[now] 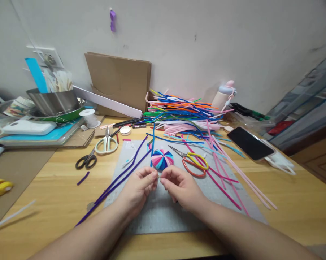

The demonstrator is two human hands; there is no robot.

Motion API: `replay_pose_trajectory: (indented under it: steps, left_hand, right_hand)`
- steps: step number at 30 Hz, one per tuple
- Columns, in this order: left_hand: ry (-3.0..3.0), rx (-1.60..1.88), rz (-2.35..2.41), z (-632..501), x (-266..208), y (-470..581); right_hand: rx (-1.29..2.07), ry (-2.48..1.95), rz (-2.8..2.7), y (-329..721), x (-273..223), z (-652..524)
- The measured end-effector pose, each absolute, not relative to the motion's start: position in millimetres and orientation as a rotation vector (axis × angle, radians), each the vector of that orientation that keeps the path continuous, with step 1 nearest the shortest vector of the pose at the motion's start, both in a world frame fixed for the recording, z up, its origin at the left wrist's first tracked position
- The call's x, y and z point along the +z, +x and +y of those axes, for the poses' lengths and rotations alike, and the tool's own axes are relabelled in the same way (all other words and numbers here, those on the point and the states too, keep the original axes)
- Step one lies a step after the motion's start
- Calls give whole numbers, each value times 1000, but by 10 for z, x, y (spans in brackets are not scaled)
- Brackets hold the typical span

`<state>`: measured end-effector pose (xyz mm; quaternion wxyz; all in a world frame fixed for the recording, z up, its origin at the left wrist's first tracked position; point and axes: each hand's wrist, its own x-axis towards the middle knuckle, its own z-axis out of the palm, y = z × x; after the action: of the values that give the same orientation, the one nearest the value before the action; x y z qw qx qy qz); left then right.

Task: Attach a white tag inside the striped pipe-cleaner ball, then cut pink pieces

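Observation:
My left hand (pixel 141 187) and my right hand (pixel 183 186) meet over the front of a grey cutting mat (pixel 152 220). Thumb and forefinger of each are pinched together, the tips almost touching. Whatever lies in the pinches is too small to name. Just beyond the fingertips sits a round pipe-cleaner disc (pixel 162 160) with pink, blue, white and purple wedges. Scissors with a yellow and an orange handle loop (pixel 197 163) rest to its right. Purple pipe cleaners (pixel 119 182) stretch along the left of the mat, and pink ones (pixel 219 177) along the right.
A heap of coloured pipe cleaners (pixel 184 112) lies at the back by the wall. Black scissors (pixel 86 161) and white-handled scissors (pixel 106 145) are on the left, near a thread spool (pixel 89 118). On the right are a phone (pixel 251 143) and a bottle (pixel 224 95).

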<state>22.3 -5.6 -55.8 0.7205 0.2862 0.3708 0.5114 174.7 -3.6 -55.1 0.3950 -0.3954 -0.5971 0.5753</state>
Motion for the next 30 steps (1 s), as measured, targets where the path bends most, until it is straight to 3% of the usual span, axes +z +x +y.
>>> replay_pose_trajectory:
  steps: [7, 17, 30]
  left_hand:
    - [639, 1090, 850, -35, -594, 207]
    - [815, 941, 1017, -11, -549, 142]
    - [600, 971, 761, -23, -496, 182]
  right_hand:
    - [1388, -994, -1565, 1732, -579, -34]
    - [747, -861, -2335, 1949, -438, 23]
    - [1016, -1040, -1959, 1867, -493, 14]
